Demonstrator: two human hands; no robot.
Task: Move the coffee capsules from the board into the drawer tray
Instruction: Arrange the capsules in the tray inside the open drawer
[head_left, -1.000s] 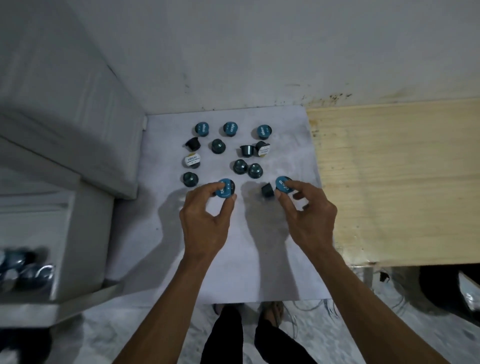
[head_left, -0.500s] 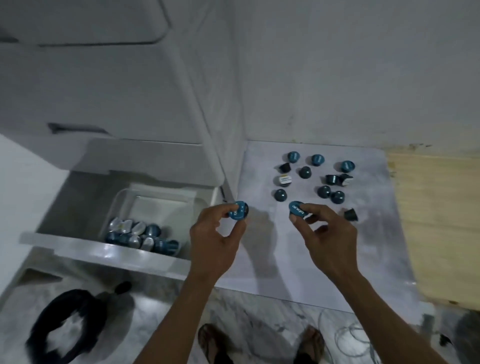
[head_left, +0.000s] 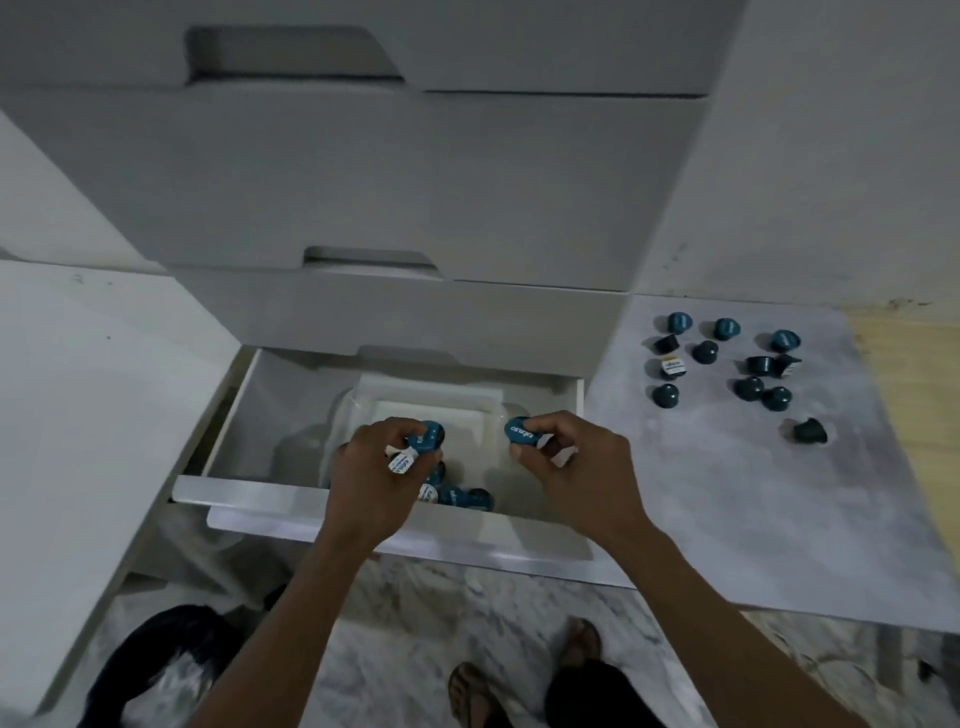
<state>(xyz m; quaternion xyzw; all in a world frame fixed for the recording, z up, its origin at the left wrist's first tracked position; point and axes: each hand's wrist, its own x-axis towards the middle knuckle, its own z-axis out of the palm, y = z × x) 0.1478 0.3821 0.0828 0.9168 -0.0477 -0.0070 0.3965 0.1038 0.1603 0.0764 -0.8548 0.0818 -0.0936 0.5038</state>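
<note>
Both hands are held over the open drawer (head_left: 270, 410): the left hand (head_left: 371, 480) is closed with its fingertips pinched on a blue coffee capsule (head_left: 428, 435), and the right hand (head_left: 574, 465) is likewise pinched shut on a second blue capsule (head_left: 519, 431). Directly beneath them, a clear tray (head_left: 426, 402) is seated inside the drawer, and several capsules (head_left: 460, 496) are gathered at its near end. To the right, a cluster of loose capsules (head_left: 727, 364) is spread over the grey board (head_left: 727, 509), which is laid on a pale wooden surface (head_left: 906, 415). Closed white drawers (head_left: 363, 182) are stacked above.
</note>
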